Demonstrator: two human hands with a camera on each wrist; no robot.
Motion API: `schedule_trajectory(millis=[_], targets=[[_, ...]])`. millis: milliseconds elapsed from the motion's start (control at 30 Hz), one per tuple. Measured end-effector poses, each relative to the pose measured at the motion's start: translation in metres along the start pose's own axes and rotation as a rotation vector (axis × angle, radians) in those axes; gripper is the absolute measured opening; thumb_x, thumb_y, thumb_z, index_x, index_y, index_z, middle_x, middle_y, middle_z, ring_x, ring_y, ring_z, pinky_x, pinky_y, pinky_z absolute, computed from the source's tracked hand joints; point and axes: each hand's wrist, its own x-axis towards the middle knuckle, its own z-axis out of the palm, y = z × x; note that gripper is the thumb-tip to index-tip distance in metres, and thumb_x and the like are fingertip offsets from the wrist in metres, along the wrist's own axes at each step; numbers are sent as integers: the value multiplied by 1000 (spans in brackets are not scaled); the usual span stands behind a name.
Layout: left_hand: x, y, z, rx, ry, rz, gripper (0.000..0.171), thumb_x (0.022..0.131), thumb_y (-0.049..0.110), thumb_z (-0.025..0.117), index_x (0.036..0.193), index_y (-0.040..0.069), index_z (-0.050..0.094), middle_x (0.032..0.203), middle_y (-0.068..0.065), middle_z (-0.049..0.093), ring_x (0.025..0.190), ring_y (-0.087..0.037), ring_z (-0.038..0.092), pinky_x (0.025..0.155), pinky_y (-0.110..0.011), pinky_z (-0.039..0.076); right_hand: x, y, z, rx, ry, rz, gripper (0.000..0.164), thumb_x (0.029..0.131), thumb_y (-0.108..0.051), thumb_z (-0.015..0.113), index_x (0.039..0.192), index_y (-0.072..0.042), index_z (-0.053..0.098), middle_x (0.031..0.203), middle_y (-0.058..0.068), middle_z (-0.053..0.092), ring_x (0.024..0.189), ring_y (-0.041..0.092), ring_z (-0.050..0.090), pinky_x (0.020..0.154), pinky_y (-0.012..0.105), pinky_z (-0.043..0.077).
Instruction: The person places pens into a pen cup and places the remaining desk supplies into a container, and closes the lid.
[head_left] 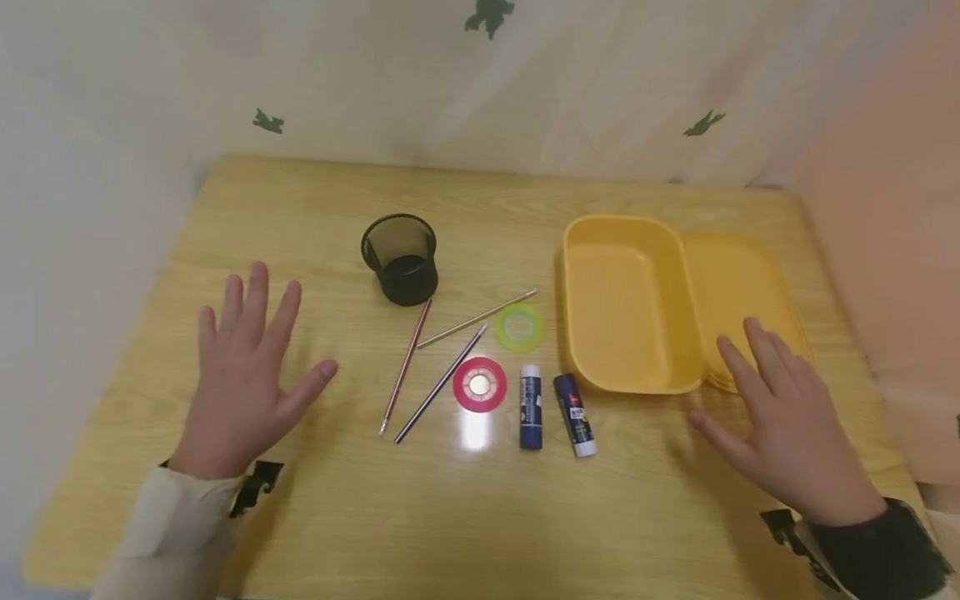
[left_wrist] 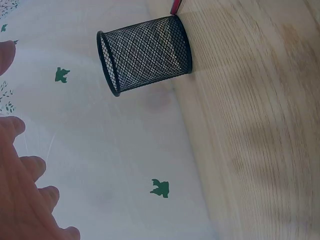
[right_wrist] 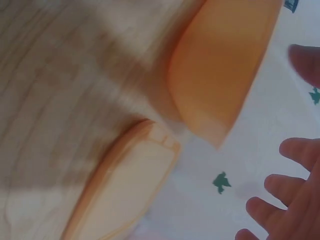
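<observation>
My left hand [head_left: 247,375], fingers spread and straight, is over the table's left side, holding nothing. Nearest to it is a black mesh pen cup [head_left: 408,283], upright; the left wrist view shows the cup [left_wrist: 147,56] apart from the fingers. My right hand [head_left: 787,425] is also spread, in front of a yellow lid [head_left: 742,287] and beside an uncovered yellow box [head_left: 626,308]. Between the hands lie a red pencil [head_left: 406,367], a gold pencil [head_left: 476,319], a dark pencil [head_left: 441,383], a green tape roll [head_left: 502,337], a pink-red tape roll [head_left: 463,392] and two glue sticks [head_left: 531,408] [head_left: 575,415].
The wooden table [head_left: 450,517] ends at a pale cloth backdrop [head_left: 420,92] with green shapes. A pinkish wall [head_left: 870,250] closes off the right side. Box and lid stand close together, the box's right edge overlapping the lid in the head view.
</observation>
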Motion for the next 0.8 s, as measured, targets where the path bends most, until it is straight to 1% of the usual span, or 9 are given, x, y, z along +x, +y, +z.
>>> schedule_trajectory(millis=[200,300,333,433,533,567,667,800], targets=[[2,-1,4,1,-7,-4,92,96,73,37,159,6,27,168,-15,4,152,-43,1,115,-71,-1,2,4,-2,-6,-15,7,92,86,-42,77,155,1,32,162,28,17,144,53,21,115,68,13],[4,-1,7,-15,10,5,94,95,75,34,159,6,26,168,-16,4,152,-43,1,115,-71,0,5,1,-2,57,13,16,95,84,-40,79,156,-1,31,163,26,17,145,52,21,115,69,12],[4,-1,7,-28,10,4,94,95,74,34,159,6,25,168,-16,4,152,-43,0,115,-71,0,5,-1,-1,86,35,11,95,85,-42,79,155,0,32,163,26,18,145,52,21,115,70,13],[4,0,7,-72,5,-4,92,96,70,41,159,4,25,167,-17,3,152,-44,0,114,-72,0,5,-9,2,184,74,13,95,84,-39,80,156,-1,30,163,26,18,146,52,20,115,70,12],[5,0,9,-117,-2,-17,90,96,64,49,159,3,25,167,-17,3,151,-44,0,114,-72,0,6,-18,5,264,71,41,96,85,-33,81,158,-2,26,164,24,15,147,51,17,115,71,9],[5,0,9,-129,5,-17,90,97,63,49,158,3,25,167,-18,4,151,-45,0,114,-73,0,7,-21,6,288,59,60,98,84,-27,82,159,-4,24,165,22,13,148,50,15,115,71,7],[3,0,11,-171,30,-10,89,97,63,48,159,4,22,167,-18,4,151,-44,-1,115,-71,0,9,-28,7,335,61,83,100,83,-20,83,161,-8,20,166,19,11,148,49,14,116,70,6],[2,0,11,-224,39,-19,87,99,59,48,161,7,15,168,-14,1,152,-40,-4,116,-68,-2,12,-33,10,372,111,78,101,82,-16,83,161,-11,20,165,18,15,147,49,18,117,68,9]])
